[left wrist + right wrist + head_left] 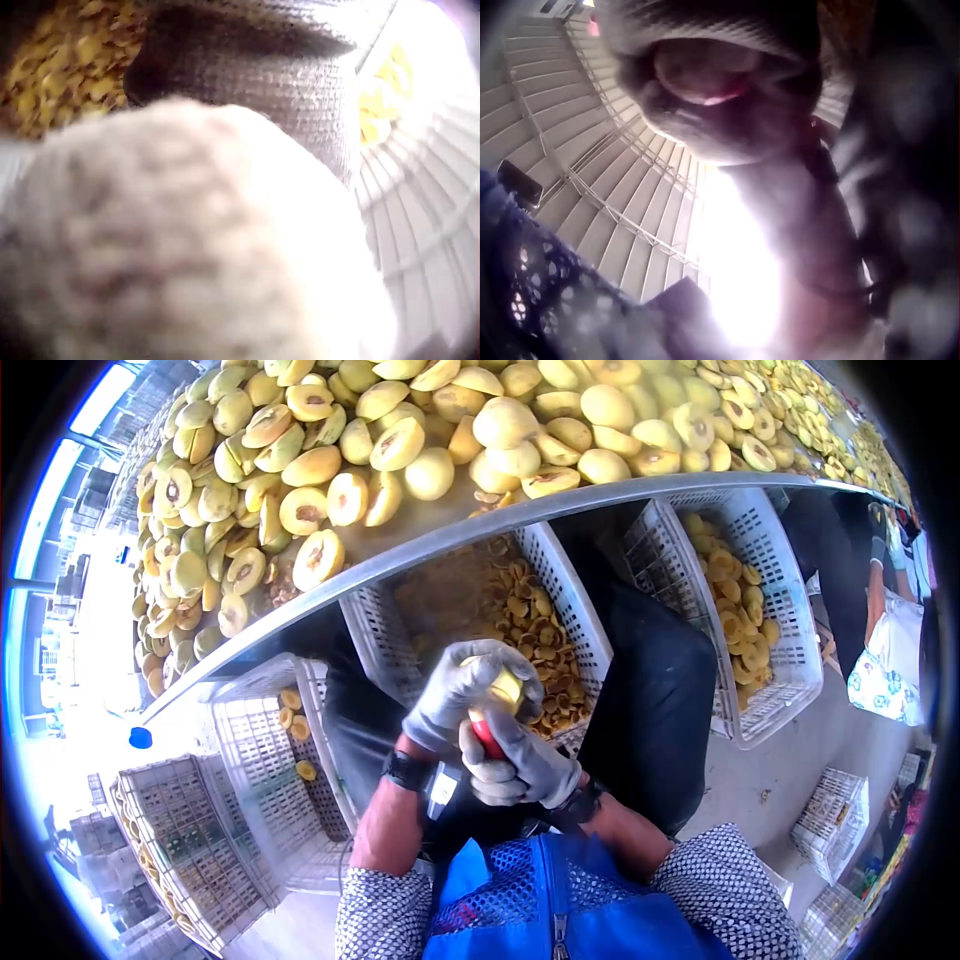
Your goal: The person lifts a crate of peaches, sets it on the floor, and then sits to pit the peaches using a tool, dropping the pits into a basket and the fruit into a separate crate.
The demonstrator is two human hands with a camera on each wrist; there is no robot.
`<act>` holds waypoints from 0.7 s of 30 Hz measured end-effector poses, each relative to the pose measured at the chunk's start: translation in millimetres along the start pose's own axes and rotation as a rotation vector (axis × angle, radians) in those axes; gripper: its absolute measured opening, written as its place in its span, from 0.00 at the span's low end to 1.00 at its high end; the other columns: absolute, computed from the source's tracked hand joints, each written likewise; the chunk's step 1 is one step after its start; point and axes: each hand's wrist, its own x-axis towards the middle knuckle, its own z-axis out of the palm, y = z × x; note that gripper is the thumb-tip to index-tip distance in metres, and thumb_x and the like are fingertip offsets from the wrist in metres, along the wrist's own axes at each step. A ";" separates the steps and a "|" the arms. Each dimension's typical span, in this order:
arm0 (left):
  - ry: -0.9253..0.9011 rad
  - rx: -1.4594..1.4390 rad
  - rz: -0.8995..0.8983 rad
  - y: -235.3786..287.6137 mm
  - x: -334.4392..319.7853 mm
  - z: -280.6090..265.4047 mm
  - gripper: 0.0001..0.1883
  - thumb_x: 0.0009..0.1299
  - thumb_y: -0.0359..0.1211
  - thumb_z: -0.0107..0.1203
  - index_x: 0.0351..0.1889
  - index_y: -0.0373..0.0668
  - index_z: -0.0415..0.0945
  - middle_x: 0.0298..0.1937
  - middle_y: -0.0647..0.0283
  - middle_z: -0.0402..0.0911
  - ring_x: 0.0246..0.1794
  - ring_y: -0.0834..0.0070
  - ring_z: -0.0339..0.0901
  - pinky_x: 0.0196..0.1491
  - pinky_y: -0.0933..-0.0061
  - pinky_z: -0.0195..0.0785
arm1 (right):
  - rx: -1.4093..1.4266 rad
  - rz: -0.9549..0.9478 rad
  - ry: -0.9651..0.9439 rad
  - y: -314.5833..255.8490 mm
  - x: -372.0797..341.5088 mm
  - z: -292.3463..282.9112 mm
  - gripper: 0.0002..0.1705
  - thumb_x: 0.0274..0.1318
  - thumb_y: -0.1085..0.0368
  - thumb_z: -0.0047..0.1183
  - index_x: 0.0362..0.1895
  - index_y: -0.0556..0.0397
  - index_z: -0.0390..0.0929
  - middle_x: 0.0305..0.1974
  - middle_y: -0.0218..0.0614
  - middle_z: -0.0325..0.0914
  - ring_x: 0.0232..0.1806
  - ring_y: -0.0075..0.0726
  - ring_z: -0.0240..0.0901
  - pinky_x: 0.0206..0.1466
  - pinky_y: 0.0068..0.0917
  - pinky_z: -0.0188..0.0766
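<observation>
In the head view my gloved left hand (448,700) holds a yellow peach piece (506,688) in front of my lap. Close against it, my gloved right hand (530,762) grips a red-handled tool (487,734), its thumb up beside the fruit. The tool's working end is hidden between fruit and fingers. A blurred grey glove (165,232) fills much of the left wrist view. Dark and backlit in the right wrist view, curled glove fingers (712,135) surround a small pinkish-red patch.
A metal-edged bench (420,540) heaped with peach halves (400,445) curves across the top. Below the hands stands a white crate (565,595) of small peach scraps (540,650). Another crate (790,585) with peach pieces is at right, a slatted crate (255,760) at left.
</observation>
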 end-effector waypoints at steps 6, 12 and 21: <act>0.499 -0.004 0.238 -0.4 -25.5 1.4 0.33 0.77 0.60 0.44 0.47 0.36 0.78 0.40 0.55 0.84 0.40 0.66 0.83 0.43 0.65 0.79 | -0.011 -0.030 -0.305 -7.0 -9.5 -11.1 0.37 0.63 0.27 0.45 0.35 0.51 0.70 0.12 0.20 0.55 0.09 0.17 0.47 0.13 0.19 0.45; 0.890 2.046 0.384 137.9 -144.6 -19.3 0.16 0.66 0.32 0.64 0.50 0.35 0.81 0.44 0.53 0.84 0.43 0.62 0.81 0.52 0.64 0.73 | 0.039 -0.122 0.281 -22.6 0.9 -24.1 0.33 0.63 0.29 0.46 0.40 0.48 0.73 0.16 0.20 0.53 0.11 0.19 0.46 0.17 0.22 0.48; 0.685 1.409 0.018 203.6 4.2 -89.2 0.28 0.59 0.40 0.67 0.53 0.33 0.77 0.45 0.51 0.84 0.45 0.66 0.83 0.49 0.67 0.75 | -0.535 -0.161 0.348 -14.2 6.6 -15.1 0.37 0.66 0.29 0.42 0.36 0.52 0.74 0.17 0.25 0.65 0.12 0.19 0.58 0.15 0.20 0.53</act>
